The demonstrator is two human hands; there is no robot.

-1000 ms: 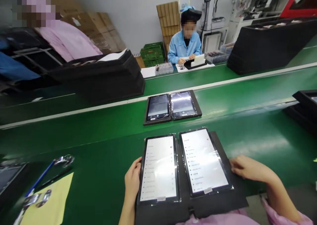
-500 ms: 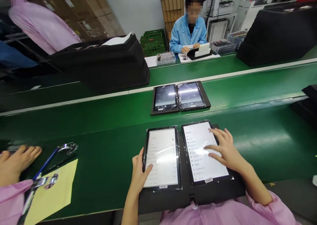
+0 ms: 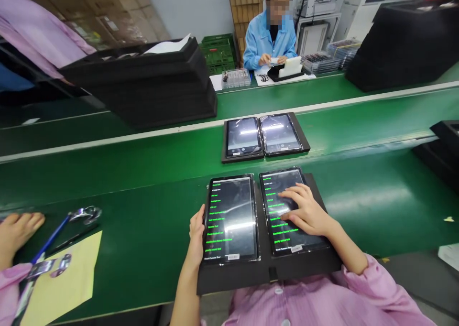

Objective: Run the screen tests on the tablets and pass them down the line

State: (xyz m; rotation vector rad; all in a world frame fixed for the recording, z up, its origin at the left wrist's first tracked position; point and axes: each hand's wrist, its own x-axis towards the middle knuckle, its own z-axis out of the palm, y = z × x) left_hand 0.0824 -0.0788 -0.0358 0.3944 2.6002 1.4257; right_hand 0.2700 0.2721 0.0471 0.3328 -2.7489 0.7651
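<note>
The left hand [image 3: 196,233] gripped the outer edge of the left tablet [image 3: 231,219], with its fingers curled narrowly around that edge. The right hand [image 3: 304,210] lay on the screen of the right tablet [image 3: 292,211], its fingers spread and holding nothing. Both tablets sat side by side in a black tray [image 3: 268,273], their dark screens showing lines of green text. The tray rested on the green tabletop [image 3: 143,249].

To the left lay a yellow sheet [image 3: 64,283] and a blue-handled tool [image 3: 50,237], just beside a co-worker's hand [image 3: 17,233]. Farther off, a second tray [image 3: 229,158] held two more tablets [image 3: 244,137] on a parallel belt [image 3: 161,149]. Beyond it stood a stack of black trays [image 3: 143,87], and a seated co-worker [image 3: 267,46] in a blue smock handled items at the far bench.
</note>
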